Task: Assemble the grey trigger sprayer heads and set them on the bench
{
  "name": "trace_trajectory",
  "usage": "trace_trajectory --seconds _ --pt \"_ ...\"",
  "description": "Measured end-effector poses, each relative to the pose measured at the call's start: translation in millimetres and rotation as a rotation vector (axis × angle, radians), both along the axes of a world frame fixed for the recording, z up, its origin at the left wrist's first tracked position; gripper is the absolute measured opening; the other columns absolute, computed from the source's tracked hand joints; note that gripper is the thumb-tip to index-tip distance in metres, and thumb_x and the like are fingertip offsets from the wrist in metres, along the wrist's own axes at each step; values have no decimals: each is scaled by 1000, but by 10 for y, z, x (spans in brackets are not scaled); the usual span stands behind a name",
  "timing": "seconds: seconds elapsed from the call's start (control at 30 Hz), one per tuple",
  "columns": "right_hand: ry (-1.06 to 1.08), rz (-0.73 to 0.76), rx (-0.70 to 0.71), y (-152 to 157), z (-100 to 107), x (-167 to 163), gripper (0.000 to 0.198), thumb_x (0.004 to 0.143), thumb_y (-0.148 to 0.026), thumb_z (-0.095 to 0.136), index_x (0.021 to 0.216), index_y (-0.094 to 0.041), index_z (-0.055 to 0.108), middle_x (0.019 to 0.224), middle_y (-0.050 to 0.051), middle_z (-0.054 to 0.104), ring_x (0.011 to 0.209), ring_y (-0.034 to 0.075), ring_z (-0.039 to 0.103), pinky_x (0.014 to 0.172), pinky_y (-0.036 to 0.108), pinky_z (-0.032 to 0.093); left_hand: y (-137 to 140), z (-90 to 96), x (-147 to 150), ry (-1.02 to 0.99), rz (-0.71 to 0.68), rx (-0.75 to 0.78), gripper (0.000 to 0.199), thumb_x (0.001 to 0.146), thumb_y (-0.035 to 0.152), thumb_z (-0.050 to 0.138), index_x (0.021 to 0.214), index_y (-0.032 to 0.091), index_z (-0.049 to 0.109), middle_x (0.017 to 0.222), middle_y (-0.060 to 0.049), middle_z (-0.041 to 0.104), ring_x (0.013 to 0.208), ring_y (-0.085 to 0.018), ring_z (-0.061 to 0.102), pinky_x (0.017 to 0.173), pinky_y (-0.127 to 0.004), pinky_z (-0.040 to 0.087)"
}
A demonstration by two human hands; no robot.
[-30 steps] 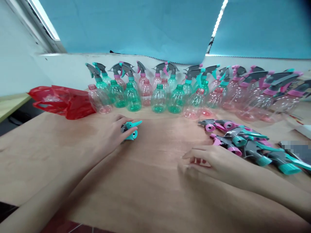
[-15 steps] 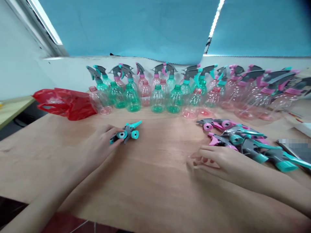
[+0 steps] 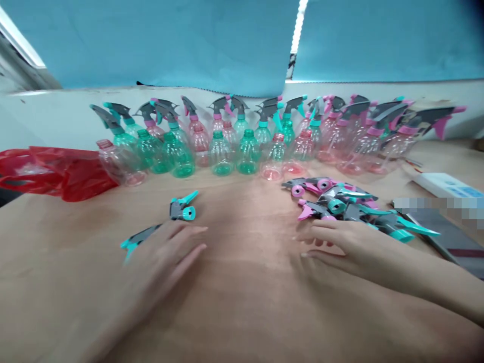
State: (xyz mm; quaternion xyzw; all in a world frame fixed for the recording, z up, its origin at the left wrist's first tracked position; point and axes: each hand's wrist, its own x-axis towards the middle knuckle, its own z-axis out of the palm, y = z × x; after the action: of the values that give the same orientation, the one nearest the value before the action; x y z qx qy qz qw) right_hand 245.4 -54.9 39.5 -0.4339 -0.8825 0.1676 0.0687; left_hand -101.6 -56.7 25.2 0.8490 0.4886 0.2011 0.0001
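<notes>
My left hand (image 3: 170,254) is just above the wooden table with thumb and fingers apart, holding nothing. Partly behind it lies a grey spray head with turquoise trigger (image 3: 140,236); its collar end is hidden by the hand. Just beyond the fingers is a second grey and turquoise spray head (image 3: 177,209), its collar facing me. My right hand (image 3: 336,242) is low over the table, fingers loosely bent and thumb apart, with nothing in it. Right behind its knuckles sits a pile of spray heads (image 3: 353,209) in grey with pink or turquoise parts.
Several clear pink and green bottles without tops (image 3: 221,156) stand across the table (image 3: 242,282). Behind and to their right are bottles fitted with spray heads (image 3: 366,148). A red plastic bag (image 3: 83,174) lies at left. A dark flat device (image 3: 446,232) and a white box (image 3: 449,185) are at right.
My left hand has let go of a turquoise spray head, now lying apart from the other one, and has come nearer me. The view has turned right. My right hand stays by the pile.
</notes>
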Motion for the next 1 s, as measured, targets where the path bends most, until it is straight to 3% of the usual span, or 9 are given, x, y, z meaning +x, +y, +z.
trace_trajectory --seconds 0.2,0.27,0.37,0.53,0.77,0.9,1.0 --pt "-16 -187 110 -62 -19 419 19 87 -34 51 100 -28 63 88 0 66 71 15 62 58 26 47 246 84 1014 98 -357 -264 16 89 25 48 99 23 61 97 -3 61 88 -20 60 74 -32 49" --pt "-13 -229 116 -85 -20 535 19 86 -33 52 101 -29 63 85 0 66 68 14 61 56 24 46 394 52 1354 83 -430 -231 15 88 22 50 99 21 60 99 -4 60 89 -20 58 75 -31 49" --pt "18 -263 119 -126 -11 663 20 85 -29 52 102 -30 63 83 -1 65 67 13 60 54 22 45 646 4 1831 30 -504 -44 19 88 17 48 105 18 57 101 -6 59 97 -20 54 81 -32 47" --pt "73 -276 142 -183 20 782 19 88 -31 48 98 -27 64 81 0 65 68 13 60 53 21 45 999 -27 2410 91 -591 31 31 81 4 49 109 16 56 105 -9 54 100 -22 49 79 -32 45" --pt "107 -318 110 -211 52 847 18 88 -29 49 99 -27 63 87 0 65 71 13 60 54 21 44 1177 -4 2698 202 -709 101 20 84 5 48 97 15 59 92 -9 51 91 -24 48 69 -31 40" --pt "104 -339 105 -182 53 839 18 87 -26 51 101 -27 62 90 -1 66 69 12 59 56 22 43 1204 20 2682 196 -745 109 15 82 10 53 95 13 58 97 -10 52 92 -24 47 77 -34 40" --pt "128 -329 117 -124 54 810 17 86 -25 53 100 -25 62 89 -2 66 71 12 59 59 23 43 1185 54 2571 143 -733 99 21 79 18 59 99 13 54 100 -9 52 94 -23 46 80 -33 41"
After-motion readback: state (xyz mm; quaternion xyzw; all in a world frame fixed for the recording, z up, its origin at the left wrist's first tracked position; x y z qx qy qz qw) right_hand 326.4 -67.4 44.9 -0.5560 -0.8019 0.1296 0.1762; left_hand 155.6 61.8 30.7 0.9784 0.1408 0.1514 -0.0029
